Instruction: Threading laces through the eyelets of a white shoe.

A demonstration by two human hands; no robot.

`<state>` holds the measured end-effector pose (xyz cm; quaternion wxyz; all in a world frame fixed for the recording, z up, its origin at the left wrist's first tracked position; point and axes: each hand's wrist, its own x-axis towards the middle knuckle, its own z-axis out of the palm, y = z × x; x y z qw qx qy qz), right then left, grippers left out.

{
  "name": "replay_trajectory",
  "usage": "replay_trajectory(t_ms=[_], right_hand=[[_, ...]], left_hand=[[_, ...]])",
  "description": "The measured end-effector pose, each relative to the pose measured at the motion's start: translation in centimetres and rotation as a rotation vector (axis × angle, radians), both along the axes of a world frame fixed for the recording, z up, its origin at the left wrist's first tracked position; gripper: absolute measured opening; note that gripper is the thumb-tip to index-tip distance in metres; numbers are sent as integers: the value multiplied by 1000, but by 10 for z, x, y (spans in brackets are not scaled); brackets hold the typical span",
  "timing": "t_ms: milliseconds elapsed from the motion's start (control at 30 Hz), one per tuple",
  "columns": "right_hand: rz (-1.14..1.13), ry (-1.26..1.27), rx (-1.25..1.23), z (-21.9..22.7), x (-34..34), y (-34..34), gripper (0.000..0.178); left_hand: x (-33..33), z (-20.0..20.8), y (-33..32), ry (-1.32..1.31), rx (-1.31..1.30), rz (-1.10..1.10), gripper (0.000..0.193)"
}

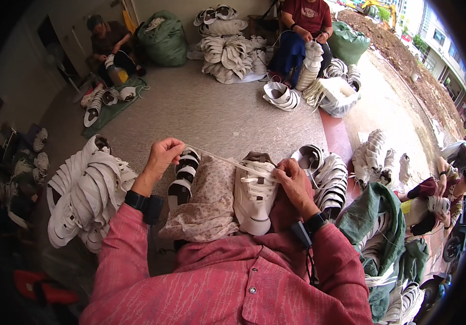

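A white shoe upper (256, 192) lies across my lap with its toe toward me, and white lace crosses its front in several rows. My left hand (165, 156) is raised to the left, fingers pinched on the end of a white shoelace (211, 155). That lace runs taut and slanting down to the top rows of the upper. At the upper's right edge, my right hand (296, 183) grips it beside the top lacing, and its fingertips partly cover the lace there. A flowered cloth (207, 189) covers my leg left of the upper.
Stacked white uppers stand at my left (86, 189) and right (331, 187). Green sacks (376, 216) with more uppers lie at the lower right. Two people (306, 32) (108, 46) sit working across the floor, beside a large pile of uppers (227, 54). Others sit at the far right.
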<state>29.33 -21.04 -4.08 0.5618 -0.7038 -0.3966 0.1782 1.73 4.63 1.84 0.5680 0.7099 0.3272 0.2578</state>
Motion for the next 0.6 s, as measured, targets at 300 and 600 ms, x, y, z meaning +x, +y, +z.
replay_trajectory(t_ms=[300, 600], right_hand=[[-77, -16, 112, -28, -3, 8, 16], [-93, -167, 99, -21, -5, 3, 18]], left_hand=[[47, -49, -32, -732, -848, 22, 23], [90, -58, -61, -665, -837, -127, 19]])
